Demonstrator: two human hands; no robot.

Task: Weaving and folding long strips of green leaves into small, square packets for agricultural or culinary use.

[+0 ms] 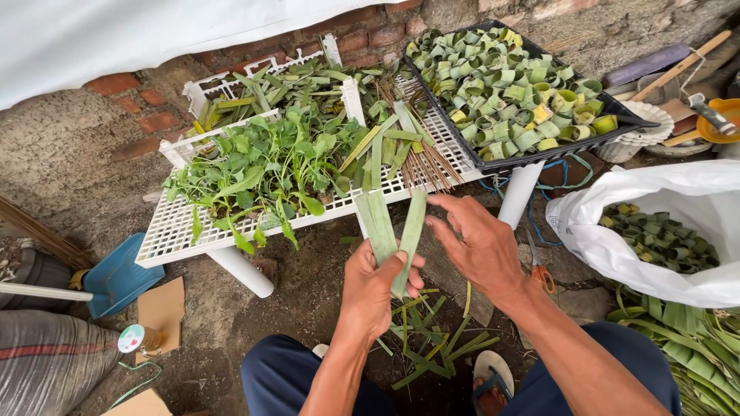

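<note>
My left hand grips a few flat green leaf strips that fan upward from its fingers. My right hand hovers just right of them, fingers spread, its fingertips close to the rightmost strip; it holds nothing. Behind the hands a white plastic lattice tray on white legs carries leafy green seedlings, more leaf strips and a bundle of thin brown sticks. A black tray at the back right is full of rolled green leaf rings.
A white sack at the right holds more leaf rings, with long green leaves below it. Orange-handled scissors lie by my right wrist. Leaf scraps litter the ground between my knees. A blue dustpan and cardboard are at the left.
</note>
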